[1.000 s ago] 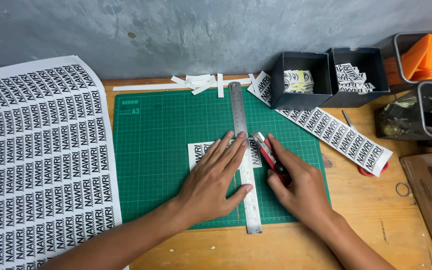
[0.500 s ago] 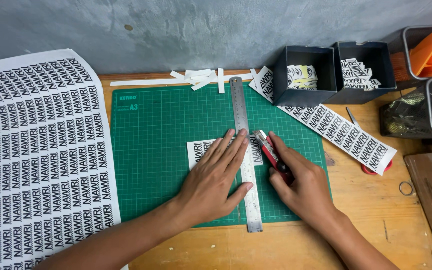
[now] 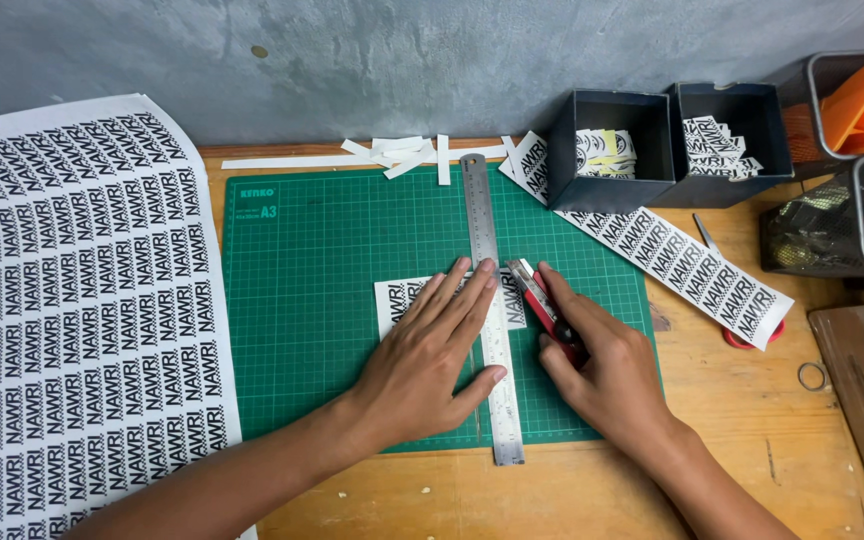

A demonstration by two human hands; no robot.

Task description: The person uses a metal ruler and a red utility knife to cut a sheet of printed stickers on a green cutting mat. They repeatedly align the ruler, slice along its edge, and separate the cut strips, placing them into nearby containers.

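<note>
**Two hands at a ruler and knife on a cutting mat**

The left hand (image 3: 430, 350) lies flat and spread wide, palm down, pressing a steel ruler (image 3: 490, 300) and a small printed paper piece (image 3: 400, 296) onto the green cutting mat (image 3: 312, 300). Just right of it, the right hand (image 3: 602, 365) is closed around a red utility knife (image 3: 542, 305), whose tip meets the ruler's right edge beside the left fingertips. Far left of the left hand lies a large printed sheet (image 3: 72, 300). Beyond the right hand a printed strip (image 3: 682, 265) stretches diagonally, with two dark boxes (image 3: 617, 150) further back. White paper offcuts (image 3: 392, 155) lie past the ruler's far end.
</note>
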